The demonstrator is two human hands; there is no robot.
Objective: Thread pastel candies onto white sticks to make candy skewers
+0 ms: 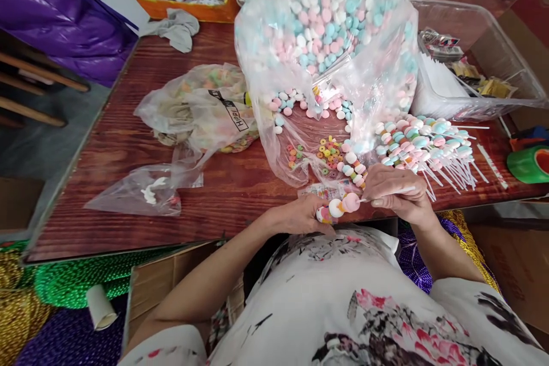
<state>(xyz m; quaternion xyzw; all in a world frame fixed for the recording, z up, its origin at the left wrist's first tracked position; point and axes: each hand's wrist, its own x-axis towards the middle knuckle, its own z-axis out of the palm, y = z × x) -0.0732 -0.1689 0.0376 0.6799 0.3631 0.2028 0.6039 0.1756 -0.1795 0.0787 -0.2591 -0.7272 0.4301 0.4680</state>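
Note:
Near the table's front edge, my left hand (pixel 306 214) is closed around the left end of a candy skewer (pixel 350 202) with pink, white and yellow pieces. My right hand (pixel 397 191) pinches the white stick (pixel 405 190) at the skewer's right end. Just behind the hands, another row of threaded candies (pixel 354 170) lies on the table, its lower end partly hidden by my right hand. Small ring-shaped candies (pixel 329 151) lie loose on the plastic beyond. To the right, finished-looking candy sticks (pixel 424 140) are piled together.
A large open bag of pastel candies (pixel 326 23) stands behind. A smaller bag (pixel 201 106) and a plastic scrap (pixel 137 191) lie left. At right are a clear bin (pixel 480 17) and green tape (pixel 529 164). An orange tray (pixel 184 8) sits at the back left.

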